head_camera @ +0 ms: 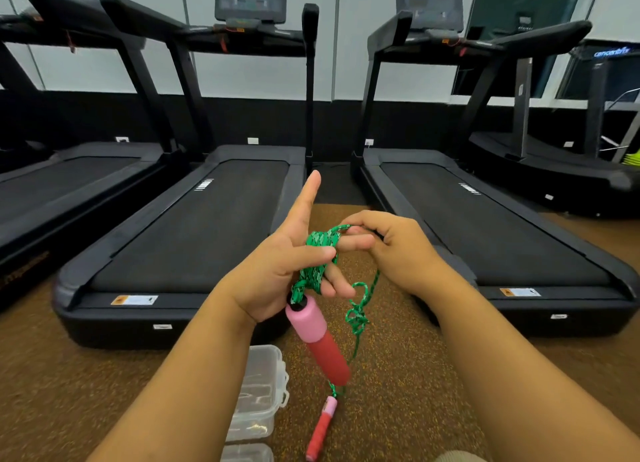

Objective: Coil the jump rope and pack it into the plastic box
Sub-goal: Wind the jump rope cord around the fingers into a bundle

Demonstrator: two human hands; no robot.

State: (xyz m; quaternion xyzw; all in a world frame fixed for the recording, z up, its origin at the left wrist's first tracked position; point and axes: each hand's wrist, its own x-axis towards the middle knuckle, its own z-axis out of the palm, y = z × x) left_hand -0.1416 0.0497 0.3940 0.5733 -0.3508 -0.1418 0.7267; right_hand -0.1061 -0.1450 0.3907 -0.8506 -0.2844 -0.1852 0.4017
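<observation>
The green jump rope (320, 245) is wound in several turns around the fingers of my left hand (289, 266), whose index finger points up. One pink-and-red handle (320, 337) hangs just below that hand. My right hand (388, 245) pinches the rope at the top of the coil. A loose, tangled length of rope (356, 318) drops down to the second pink-and-red handle (322, 427), which lies on the floor. The clear plastic box (261, 390) stands open on the floor under my left forearm.
A clear lid (247, 453) lies at the bottom edge near the box. Black treadmills (194, 226) stand side by side ahead on the left and right (485, 226). A strip of brown speckled floor (398, 392) runs between them.
</observation>
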